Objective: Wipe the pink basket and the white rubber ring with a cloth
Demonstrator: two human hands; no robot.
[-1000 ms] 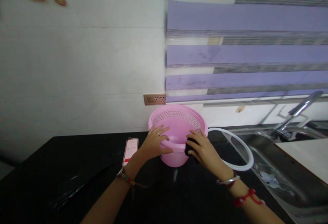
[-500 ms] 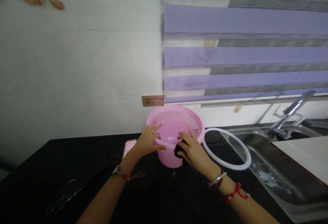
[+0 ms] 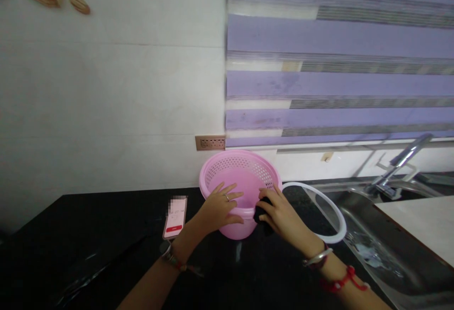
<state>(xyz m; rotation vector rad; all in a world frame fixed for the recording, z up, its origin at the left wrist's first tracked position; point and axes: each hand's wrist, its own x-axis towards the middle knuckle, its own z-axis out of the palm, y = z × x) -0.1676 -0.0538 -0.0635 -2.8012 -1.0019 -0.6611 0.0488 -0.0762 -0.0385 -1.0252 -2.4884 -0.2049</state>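
A pink plastic basket [image 3: 244,185] with a perforated side stands upright on the black countertop by the wall. My left hand [image 3: 222,206] is at its near left rim, fingers spread over the inside and thumb outside. My right hand [image 3: 278,208] has its fingers curled round a small black wad [image 3: 261,210], which it presses against the near right rim. Whether the wad is cloth or sponge, I cannot tell. Just left of my left hand lies a phone [image 3: 175,218] with a lit screen. Part of a white ring [image 3: 338,220] shows behind my right forearm.
To the right is a metal sink [image 3: 393,258] with a chrome faucet [image 3: 404,159] and a pale board [image 3: 422,218] over part of it. A socket plate [image 3: 210,142] and a purple striped blind [image 3: 319,83] are behind the basket. The black countertop [image 3: 106,234] extends left.
Both hands have moved right along the basket's rim. My left hand's fingers have straightened, and more of the phone shows. The black wad remains in my right hand.
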